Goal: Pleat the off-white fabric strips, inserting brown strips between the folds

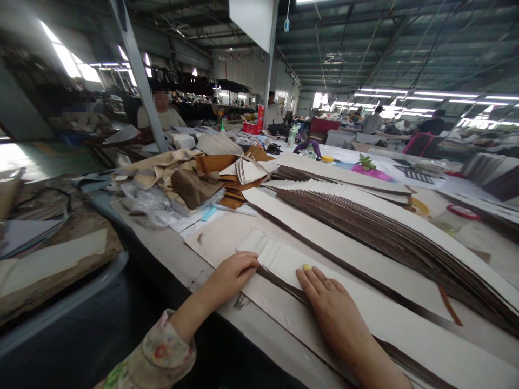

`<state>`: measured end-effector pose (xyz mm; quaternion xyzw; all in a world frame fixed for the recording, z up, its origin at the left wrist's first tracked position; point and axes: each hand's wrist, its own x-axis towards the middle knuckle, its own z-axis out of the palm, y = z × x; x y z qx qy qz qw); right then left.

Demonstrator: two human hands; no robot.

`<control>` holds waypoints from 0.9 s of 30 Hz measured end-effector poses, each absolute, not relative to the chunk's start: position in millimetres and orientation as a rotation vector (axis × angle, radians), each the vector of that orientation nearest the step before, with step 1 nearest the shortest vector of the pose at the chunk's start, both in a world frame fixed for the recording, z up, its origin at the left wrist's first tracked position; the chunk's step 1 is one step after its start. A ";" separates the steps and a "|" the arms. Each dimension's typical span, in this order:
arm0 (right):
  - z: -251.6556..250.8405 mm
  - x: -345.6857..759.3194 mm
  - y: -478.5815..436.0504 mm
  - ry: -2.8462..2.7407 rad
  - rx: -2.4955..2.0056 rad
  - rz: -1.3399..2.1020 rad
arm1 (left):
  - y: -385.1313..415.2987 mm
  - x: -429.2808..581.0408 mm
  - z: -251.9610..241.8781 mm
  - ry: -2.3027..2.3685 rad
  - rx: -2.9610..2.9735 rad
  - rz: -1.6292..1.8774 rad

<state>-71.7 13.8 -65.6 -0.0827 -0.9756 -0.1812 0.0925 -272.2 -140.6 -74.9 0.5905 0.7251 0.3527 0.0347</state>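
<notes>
A stack of long strips (385, 305), pale on top with dark brown edges, lies lengthwise in front of me, its near-left ends fanned out in small steps. My left hand (233, 275) has its fingers pinched together on the near corner of those fanned ends. Flat on top of the stack rests my right hand (330, 302), fingers stretched out, with a yellow cover (306, 267) on one fingertip. Just beyond lies a separate pale strip (344, 251). Behind it, a thick fanned pile of similar strips (385, 237) curves off to the right.
Brown and tan material pieces (194, 186) heap at the table's left beside clear plastic. A red-lidded jar (456, 216) stands at right. A metal post (140, 75) rises at left. A side table (60, 259) holds more sheets. Other people sit farther back.
</notes>
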 end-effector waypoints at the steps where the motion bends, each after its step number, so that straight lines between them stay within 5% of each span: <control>1: -65.0 -71.4 14.7 -2.902 -0.239 -0.519 | -141.6 -275.3 -75.5 2.255 1.798 1.091; 18: -65.2 -72.4 17.3 -2.834 -0.217 -0.330 | -133.7 -284.6 -66.2 2.373 1.890 0.952; 27: -69.9 -76.4 6.1 -2.780 -0.375 -0.284 | -128.3 -257.1 -70.5 2.025 1.718 1.221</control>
